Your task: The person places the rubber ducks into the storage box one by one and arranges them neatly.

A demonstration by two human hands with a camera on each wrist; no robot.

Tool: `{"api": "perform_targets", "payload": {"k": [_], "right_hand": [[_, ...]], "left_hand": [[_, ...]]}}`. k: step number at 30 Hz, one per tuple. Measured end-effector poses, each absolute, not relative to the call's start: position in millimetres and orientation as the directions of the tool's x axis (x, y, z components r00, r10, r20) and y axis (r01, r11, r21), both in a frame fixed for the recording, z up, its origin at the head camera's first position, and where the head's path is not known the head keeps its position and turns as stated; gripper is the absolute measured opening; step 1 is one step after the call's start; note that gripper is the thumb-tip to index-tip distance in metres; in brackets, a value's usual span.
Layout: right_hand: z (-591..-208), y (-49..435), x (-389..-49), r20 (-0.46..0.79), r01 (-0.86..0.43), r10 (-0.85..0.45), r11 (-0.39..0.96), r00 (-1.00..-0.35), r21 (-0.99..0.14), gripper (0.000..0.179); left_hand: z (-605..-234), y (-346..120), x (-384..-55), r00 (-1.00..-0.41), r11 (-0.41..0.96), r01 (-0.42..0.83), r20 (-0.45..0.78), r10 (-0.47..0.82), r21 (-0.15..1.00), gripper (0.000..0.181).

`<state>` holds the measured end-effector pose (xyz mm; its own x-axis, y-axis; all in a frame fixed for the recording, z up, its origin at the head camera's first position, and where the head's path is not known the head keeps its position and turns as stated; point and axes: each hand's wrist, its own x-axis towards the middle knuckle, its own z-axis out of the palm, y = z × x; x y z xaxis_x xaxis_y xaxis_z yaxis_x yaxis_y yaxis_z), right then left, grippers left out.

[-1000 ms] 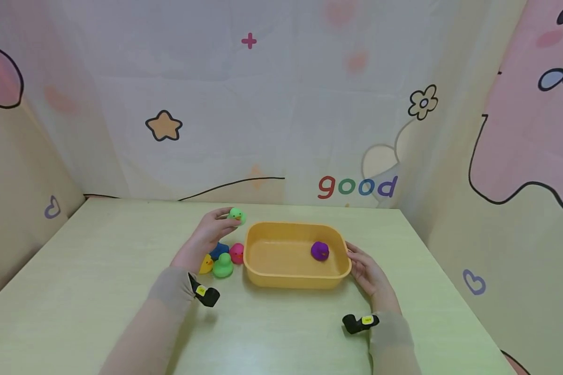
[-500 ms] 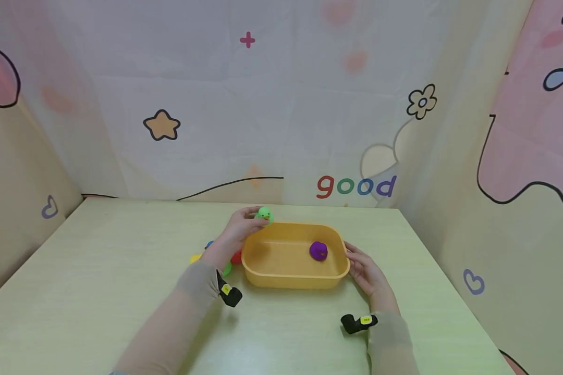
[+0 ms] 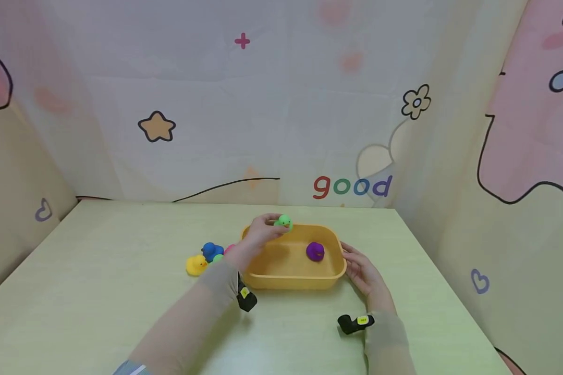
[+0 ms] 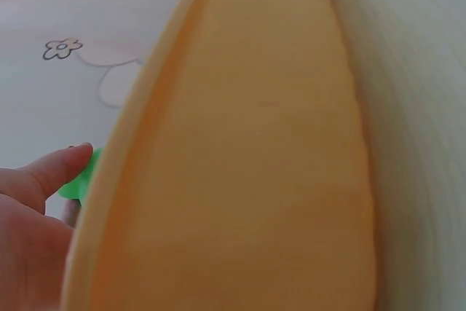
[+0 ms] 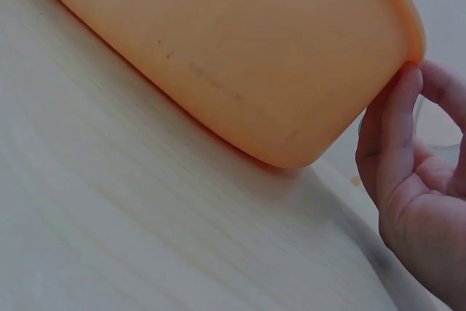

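Observation:
A bright green rubber duck (image 3: 284,222) is pinched between the thumb and fingers of my left hand (image 3: 261,232), above the back left part of a yellow-orange plastic basin (image 3: 286,283). In the left wrist view the basin's rim hides part of the green duck (image 4: 84,180) and of the hand. A purple rubber duck (image 3: 315,251) sits inside the basin, toward its right end. My right hand (image 3: 365,271) holds the basin's right end; in the right wrist view its fingertips meet at the rim.
Left of the basin stand a yellow duck (image 3: 196,265), a blue duck (image 3: 212,251), a second green duck (image 3: 218,258) and a pink duck (image 3: 230,249), the last two partly behind my left arm. A printed cloth (image 3: 206,104) hangs beyond the pale table (image 3: 122,260).
My left hand has carried the green duck rightward, from left of the basin to over it. The right hand stays at the basin's right end.

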<state>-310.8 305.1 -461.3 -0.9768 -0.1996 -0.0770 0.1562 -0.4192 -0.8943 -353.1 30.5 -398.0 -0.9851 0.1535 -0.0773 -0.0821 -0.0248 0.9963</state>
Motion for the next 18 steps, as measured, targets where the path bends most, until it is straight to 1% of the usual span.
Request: {"api": "perform_targets", "payload": {"k": [4, 7, 11, 14, 18], "right_hand": [[-463, 306, -312, -0.087, 0.156, -0.183, -0.404, -0.979, -0.902, 0.029], [-461, 305, -311, -0.105, 0.175, -0.184, -0.418, -0.977, -0.892, 0.03], [-455, 304, -307, -0.084, 0.165, -0.208, -0.413, -0.975, -0.895, 0.028], [-453, 304, -305, -0.062, 0.15, -0.226, -0.397, -0.972, -0.906, 0.027], [-451, 304, -303, -0.064, 0.153, -0.23, -0.39, -0.971, -0.908, 0.026]], "left_hand": [[-404, 40, -356, -0.986, 0.003, -0.085, -0.085, 0.144, 0.996, 0.047], [-410, 46, -358, -0.986, 0.032, -0.07, -0.074, 0.148, 0.997, 0.046], [-416, 55, -358, -0.985, 0.08, -0.044, -0.056, 0.16, 0.996, 0.047], [-420, 60, -358, -0.987, 0.16, -0.023, -0.048, 0.155, 0.987, 0.047], [-422, 64, -356, -0.988, 0.244, -0.012, -0.05, 0.148, 0.97, 0.048]]}}
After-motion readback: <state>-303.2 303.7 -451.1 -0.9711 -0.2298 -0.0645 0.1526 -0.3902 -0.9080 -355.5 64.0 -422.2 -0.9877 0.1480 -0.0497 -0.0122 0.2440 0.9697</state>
